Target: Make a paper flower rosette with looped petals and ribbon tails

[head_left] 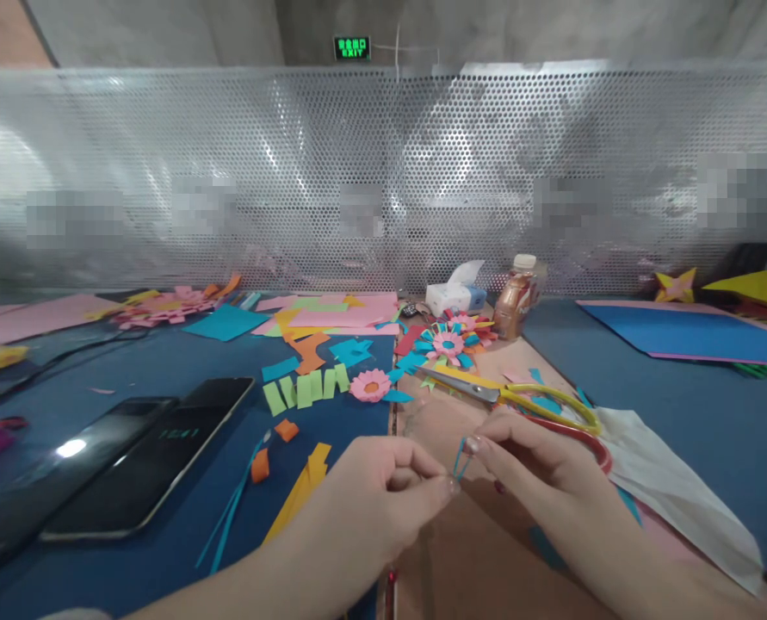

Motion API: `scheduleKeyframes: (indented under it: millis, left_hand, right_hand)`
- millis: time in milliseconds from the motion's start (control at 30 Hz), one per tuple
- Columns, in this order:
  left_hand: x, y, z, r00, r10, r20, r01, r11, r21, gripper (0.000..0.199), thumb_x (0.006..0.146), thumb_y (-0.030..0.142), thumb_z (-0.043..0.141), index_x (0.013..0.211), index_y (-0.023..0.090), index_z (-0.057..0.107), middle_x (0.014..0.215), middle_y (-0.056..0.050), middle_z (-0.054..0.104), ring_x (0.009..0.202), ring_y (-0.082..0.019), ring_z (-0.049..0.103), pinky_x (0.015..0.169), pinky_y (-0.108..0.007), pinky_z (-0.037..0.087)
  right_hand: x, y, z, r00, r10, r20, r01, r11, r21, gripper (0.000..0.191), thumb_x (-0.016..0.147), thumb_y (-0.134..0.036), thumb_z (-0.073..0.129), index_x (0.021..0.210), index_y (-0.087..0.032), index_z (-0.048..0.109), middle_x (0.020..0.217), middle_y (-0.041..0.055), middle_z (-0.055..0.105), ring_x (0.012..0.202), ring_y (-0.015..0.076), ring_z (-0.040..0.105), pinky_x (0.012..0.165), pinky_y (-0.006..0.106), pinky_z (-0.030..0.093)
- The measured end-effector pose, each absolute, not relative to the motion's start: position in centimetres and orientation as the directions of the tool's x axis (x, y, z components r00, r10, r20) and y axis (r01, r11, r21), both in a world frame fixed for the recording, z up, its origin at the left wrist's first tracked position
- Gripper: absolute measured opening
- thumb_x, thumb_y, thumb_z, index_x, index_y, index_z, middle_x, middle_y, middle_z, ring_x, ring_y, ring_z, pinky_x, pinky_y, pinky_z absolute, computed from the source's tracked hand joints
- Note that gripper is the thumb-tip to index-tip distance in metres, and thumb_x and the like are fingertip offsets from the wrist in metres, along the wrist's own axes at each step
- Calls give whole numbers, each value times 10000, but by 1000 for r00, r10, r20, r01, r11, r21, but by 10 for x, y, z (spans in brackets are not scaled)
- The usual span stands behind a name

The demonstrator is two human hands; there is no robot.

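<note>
My left hand (383, 495) and my right hand (531, 456) meet low in the middle, and both pinch a thin blue paper strip (460, 461) bent into a small loop between the fingertips. Just beyond my right hand lie yellow-handled scissors (518, 396), blades pointing left; a red handle (583, 439) shows under my right hand. Farther back sit a pink paper flower (370, 385) and a bigger pink-and-blue paper flower (451, 343).
Two dark phones (131, 456) lie at the left on the blue table (680, 405). Green, orange, yellow and blue paper scraps (306, 387) are scattered around. A tissue box (455, 297) and a brown bottle (518, 301) stand by the perforated metal screen. White paper (667, 482) lies at right.
</note>
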State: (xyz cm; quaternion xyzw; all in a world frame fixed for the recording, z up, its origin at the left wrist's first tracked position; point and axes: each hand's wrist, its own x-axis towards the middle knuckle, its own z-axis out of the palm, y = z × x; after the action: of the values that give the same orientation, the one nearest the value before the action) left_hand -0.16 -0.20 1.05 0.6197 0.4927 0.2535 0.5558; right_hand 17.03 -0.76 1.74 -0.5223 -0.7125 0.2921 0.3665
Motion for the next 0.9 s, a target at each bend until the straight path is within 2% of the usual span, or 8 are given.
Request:
scheduleKeyframes:
  millis: [233, 400, 533, 800, 900]
  left_hand:
    - [-1, -1, 9, 375, 895, -243, 340, 111, 934, 229, 721, 387, 524, 669, 164, 543, 426, 94, 343, 349, -40, 260, 348, -166, 168]
    - [0, -1, 8, 385, 892, -237, 296, 125, 947, 204, 729, 354, 528, 667, 160, 544, 413, 99, 349, 338, -35, 258, 348, -164, 175]
    - [-1, -4, 15, 392, 890, -234, 266, 134, 955, 207, 732, 352, 540, 657, 159, 544, 392, 104, 360, 321, -31, 271, 363, -164, 195]
    - [-1, 0, 10, 339, 919, -201, 299, 97, 949, 200, 722, 342, 559, 667, 152, 587, 441, 89, 373, 382, -33, 270, 401, -156, 235]
    - [-1, 0, 10, 349, 914, -209, 286, 109, 952, 204, 720, 343, 562, 669, 146, 580, 446, 89, 373, 385, -31, 265, 388, -148, 223]
  right_hand:
    - [171, -6, 17, -180, 960, 213, 525, 277, -805, 215, 823, -381, 476, 705, -223, 560, 695, -19, 540, 680, 138, 474, 609, 228, 384]
    - [172, -6, 16, -202, 943, 263, 526, 331, -784, 193, 830, -340, 476, 700, -230, 567, 681, -31, 535, 669, 124, 469, 639, 218, 371]
    - [173, -6, 15, -203, 942, 267, 531, 335, -779, 198, 834, -344, 469, 698, -229, 555, 649, -36, 503, 629, 116, 449, 605, 213, 355]
    - [173, -3, 13, -150, 958, 244, 528, 286, -800, 334, 863, -410, 369, 620, -200, 460, 587, -28, 413, 564, 115, 407, 521, 218, 342]
    - [174, -4, 14, -178, 955, 239, 524, 297, -798, 278, 841, -400, 418, 680, -206, 537, 625, -21, 500, 604, 122, 468, 555, 214, 382]
